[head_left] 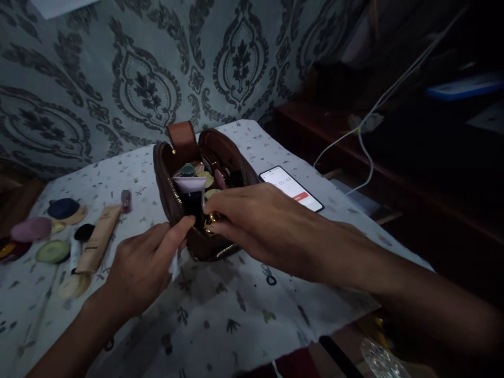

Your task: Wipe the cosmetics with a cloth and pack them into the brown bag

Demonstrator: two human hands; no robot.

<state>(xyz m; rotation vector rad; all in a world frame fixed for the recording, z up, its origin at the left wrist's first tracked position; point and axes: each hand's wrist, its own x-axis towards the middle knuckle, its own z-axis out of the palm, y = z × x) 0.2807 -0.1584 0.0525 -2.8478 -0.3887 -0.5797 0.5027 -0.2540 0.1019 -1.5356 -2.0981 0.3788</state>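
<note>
A brown zippered makeup bag (160, 173) stands unzipped on the patterned cloth. Inside it are a tube with a pale end (190, 185), a green-lidded jar (188, 169) and several other small cosmetics. My left hand (142, 262) grips the bag's near left rim, its thumb over the edge and its other fingers partly hidden. Reaching into the mouth from the right, my right hand (252, 220) has its fingers closed on a shiny gold item (212, 216). Most of that item is hidden by the fingers, so its kind does not show.
Left of the bag lie a beige squeeze tube (100, 239), a small lip-colour bottle (125, 201), a green round pot (53, 252) and a pink puff (31, 229). A lit phone (291, 188) rests on the right. White cables (372, 110) hang beyond the table edge.
</note>
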